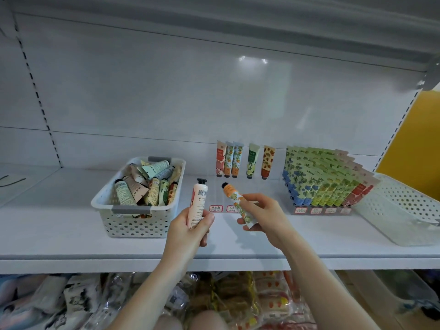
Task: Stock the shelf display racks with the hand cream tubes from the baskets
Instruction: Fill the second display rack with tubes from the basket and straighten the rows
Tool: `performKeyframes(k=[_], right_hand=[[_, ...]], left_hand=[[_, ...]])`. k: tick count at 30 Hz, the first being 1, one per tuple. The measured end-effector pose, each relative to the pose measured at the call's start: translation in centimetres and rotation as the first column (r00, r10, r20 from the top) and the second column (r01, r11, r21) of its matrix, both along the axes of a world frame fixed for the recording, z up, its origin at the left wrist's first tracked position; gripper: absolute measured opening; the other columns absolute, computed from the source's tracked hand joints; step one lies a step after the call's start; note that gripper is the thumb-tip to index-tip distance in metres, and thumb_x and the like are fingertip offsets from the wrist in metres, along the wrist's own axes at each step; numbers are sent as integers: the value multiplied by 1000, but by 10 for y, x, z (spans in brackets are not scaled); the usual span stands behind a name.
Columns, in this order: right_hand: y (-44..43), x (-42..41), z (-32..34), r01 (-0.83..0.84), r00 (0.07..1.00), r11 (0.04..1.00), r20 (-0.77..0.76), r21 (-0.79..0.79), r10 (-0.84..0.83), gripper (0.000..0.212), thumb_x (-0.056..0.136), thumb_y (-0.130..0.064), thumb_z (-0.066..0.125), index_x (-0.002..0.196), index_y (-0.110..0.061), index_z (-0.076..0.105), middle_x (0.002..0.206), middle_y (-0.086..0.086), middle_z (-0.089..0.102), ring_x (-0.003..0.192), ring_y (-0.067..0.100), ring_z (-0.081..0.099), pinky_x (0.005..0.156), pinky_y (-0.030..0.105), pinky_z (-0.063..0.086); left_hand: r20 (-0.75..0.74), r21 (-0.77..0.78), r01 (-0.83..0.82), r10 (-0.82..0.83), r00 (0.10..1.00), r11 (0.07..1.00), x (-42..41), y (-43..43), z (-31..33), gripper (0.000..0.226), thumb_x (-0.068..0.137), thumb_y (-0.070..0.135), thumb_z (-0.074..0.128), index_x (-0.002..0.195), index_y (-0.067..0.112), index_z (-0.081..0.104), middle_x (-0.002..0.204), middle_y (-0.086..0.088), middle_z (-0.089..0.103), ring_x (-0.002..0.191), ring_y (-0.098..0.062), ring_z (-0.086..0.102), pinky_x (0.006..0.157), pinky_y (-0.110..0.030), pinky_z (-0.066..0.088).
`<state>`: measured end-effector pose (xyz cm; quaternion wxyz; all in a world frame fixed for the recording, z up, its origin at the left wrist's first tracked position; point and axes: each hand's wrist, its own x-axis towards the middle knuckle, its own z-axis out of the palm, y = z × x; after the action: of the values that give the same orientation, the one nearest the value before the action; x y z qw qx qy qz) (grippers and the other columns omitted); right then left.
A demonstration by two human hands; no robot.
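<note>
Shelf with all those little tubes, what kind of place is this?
Probably a shop. The shelf holds a rack packed with hand cream tubes, with small labels like price tags in front, and wrapped packets lie below.

Bright, cool and even, with only soft shadows.

Lit from the viewer's side, to judge by two small glare spots high on the back panel [252,60] and a pale sheen below them. Faintly shaded on the shelf [71,234] beneath the basket [133,225]. Dimmer, smeared and out of focus down among the packets [238,296] underneath. Bowed at the edges by the wide lens, most plainly along the slotted upright [35,91]. Slightly soft throughout; too blurred on the price labels [216,208] to read.
</note>
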<state>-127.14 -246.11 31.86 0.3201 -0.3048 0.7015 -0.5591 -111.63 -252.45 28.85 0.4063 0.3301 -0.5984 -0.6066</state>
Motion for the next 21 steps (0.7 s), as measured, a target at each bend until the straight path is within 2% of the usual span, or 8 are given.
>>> performKeyframes(k=[7, 9, 11, 13, 14, 17, 19, 21], right_hand=[[-13, -32, -2, 217, 971, 967, -75, -135, -228, 18, 80, -17, 73, 77, -5, 60, 63, 3, 58, 53, 12, 51, 50, 19, 47], [-24, -40, -1, 231, 959, 958, -127, -169, -254, 21, 80, -19, 72, 81, -1, 61, 62, 3, 57, 55, 12, 51, 55, 22, 48], [-38, -49, 3, 240, 942, 949, -189, -204, -278, 30, 81, -20, 71, 93, 6, 61, 64, 3, 59, 58, 13, 55, 67, 30, 54], [-52, -56, 9, 222, 915, 951, -292, -214, -279, 24, 85, -19, 66, 90, 4, 61, 65, 4, 60, 61, 17, 57, 72, 38, 53], [-59, -60, 14, 205, 896, 956, -354, -209, -269, 18, 87, -17, 64, 82, -1, 59, 63, 3, 58, 60, 19, 55, 67, 35, 51], [-83, -70, 27, 171, 815, 970, -529, -174, -238, 28, 89, -13, 58, 64, -7, 47, 53, 2, 46, 47, 16, 39, 43, 17, 30], [-98, -75, 35, 175, 765, 976, -607, -129, -217, 25, 87, -12, 58, 65, -7, 48, 51, 2, 42, 45, 13, 34, 37, 15, 21], [-111, -79, 37, 161, 729, 982, -659, -99, -186, 18, 86, -10, 58, 70, -4, 52, 50, 2, 41, 44, 11, 33, 35, 14, 20]], left_hand=[[5, -33, 7, -7, 1000, 999, -5, -9, -5, 10, 89, 23, 59, 85, 14, 57, 57, 1, 48, 49, -7, 45, 50, -19, 43], [12, -44, 17, -17, 1000, 999, -8, -13, -6, 12, 90, 27, 57, 86, 16, 55, 59, 0, 47, 51, -8, 45, 53, -21, 43], [22, -41, 31, -30, 999, 999, -10, -18, -7, 13, 90, 31, 55, 88, 19, 54, 60, 0, 47, 51, -8, 44, 55, -22, 42], [18, -17, 42, -41, 999, 999, -12, -23, -9, 14, 90, 34, 54, 87, 20, 53, 60, 1, 46, 50, -7, 43, 56, -24, 42], [15, -3, 43, -43, 999, 999, -12, -26, -11, 15, 90, 34, 54, 86, 20, 52, 60, 1, 45, 50, -7, 43, 57, -24, 42], [18, 23, 39, -39, 999, 999, -14, -35, -15, 13, 90, 34, 53, 87, 21, 52, 62, 0, 45, 54, -8, 43, 58, -24, 43], [25, 21, 32, -33, 999, 999, -16, -41, -17, 12, 91, 32, 53, 87, 21, 52, 63, -2, 45, 55, -9, 43, 57, -24, 43], [31, 18, 17, -18, 999, 1000, -18, -46, -20, 12, 91, 31, 54, 86, 20, 52, 64, -2, 45, 55, -9, 44, 56, -24, 43]])
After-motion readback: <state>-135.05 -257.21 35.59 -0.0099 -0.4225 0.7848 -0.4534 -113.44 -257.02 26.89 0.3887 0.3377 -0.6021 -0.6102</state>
